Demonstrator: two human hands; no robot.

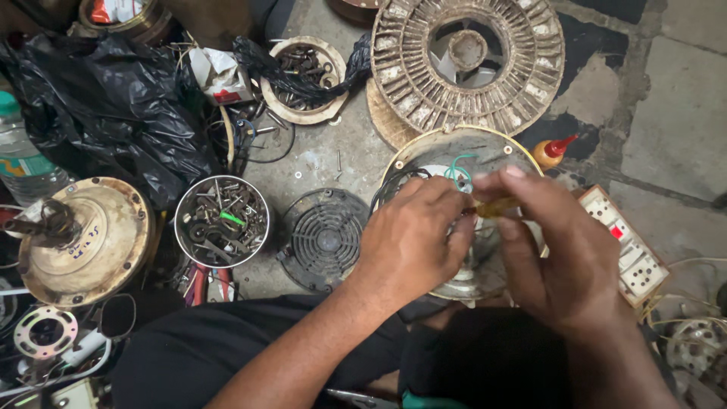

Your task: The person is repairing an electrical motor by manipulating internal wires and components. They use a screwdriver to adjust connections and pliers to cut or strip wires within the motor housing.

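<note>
We have the round fan motor housing directly under our fingers, resting over the lap. Looks heavy and rigid metal, best gripped by its rim; the green wire just past the fingertips is thin, soft, easy to snag. Right hand pinches a yellow-handled tool. Left hand has fingers curled together on the centre; what they pinch, we can't tell. Tin of screws sits well left.

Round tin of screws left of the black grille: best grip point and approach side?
Grip the round tin by its rim, coming from above. It stands upright and open-topped. Its lower side looks crowded by red-handled tools, its left by a motor housing, so probably pinch the right rim facing the black grille.
</note>
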